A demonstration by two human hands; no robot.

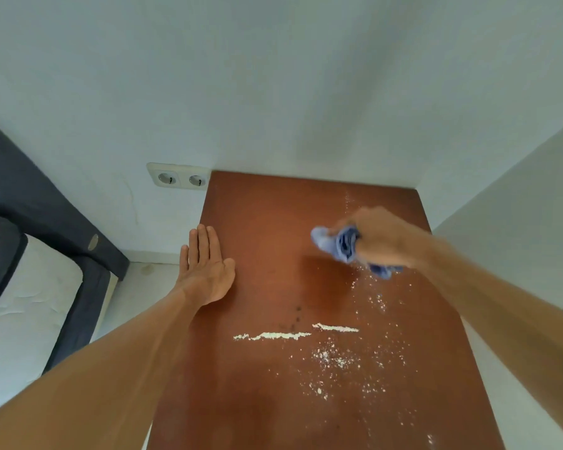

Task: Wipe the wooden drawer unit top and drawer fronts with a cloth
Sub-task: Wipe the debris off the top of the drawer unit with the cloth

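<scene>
Here the drawer unit top [267, 222] runs lengthwise toward the wall [273, 92].

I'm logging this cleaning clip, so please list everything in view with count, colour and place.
drawer unit top: one, reddish-brown wood, centre, against the wall
white powder: two streaks plus scattered specks, near and right parts of the top
dark spots: a few, blackish, mid-top just beyond the streaks
cloth: one, blue, bunched, over the top's right part
wall socket: one double, cream, on the wall left of the unit
mattress: one, white, far left
padded panel: one, navy, far left along the wall
left hand: flat on the top's left edge
right hand: blurred, grips the cloth
</scene>
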